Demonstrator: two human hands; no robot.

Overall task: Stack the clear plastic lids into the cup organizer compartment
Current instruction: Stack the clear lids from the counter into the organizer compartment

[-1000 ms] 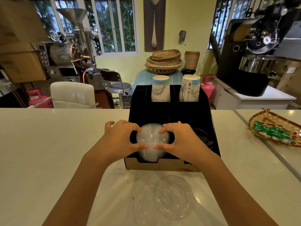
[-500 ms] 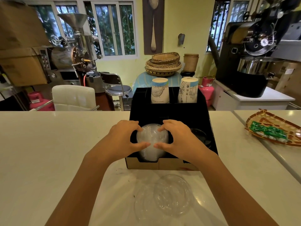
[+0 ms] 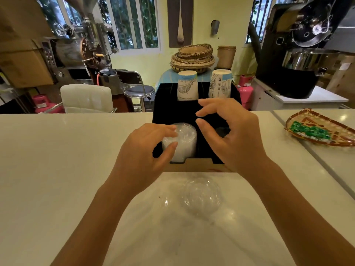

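A stack of clear plastic lids (image 3: 182, 143) stands in the front left compartment of the black cup organizer (image 3: 178, 112). My left hand (image 3: 146, 150) rests against the stack's left side, its fingertips and thumb touching the lids. My right hand (image 3: 228, 135) hovers just right of the stack, lifted off it, fingers apart and holding nothing. More clear dome lids (image 3: 199, 196) lie loose on the white counter in front of the organizer, between my forearms.
Two stacks of paper cups (image 3: 187, 86) (image 3: 220, 84) stand in the organizer's back compartments. A woven tray with green packets (image 3: 317, 129) sits on the counter at the right. Coffee roasters, a chair and a stool stand beyond the counter's far edge.
My right hand has let go of the lid stack and lifted up and to the right. My left hand stays against the stack.
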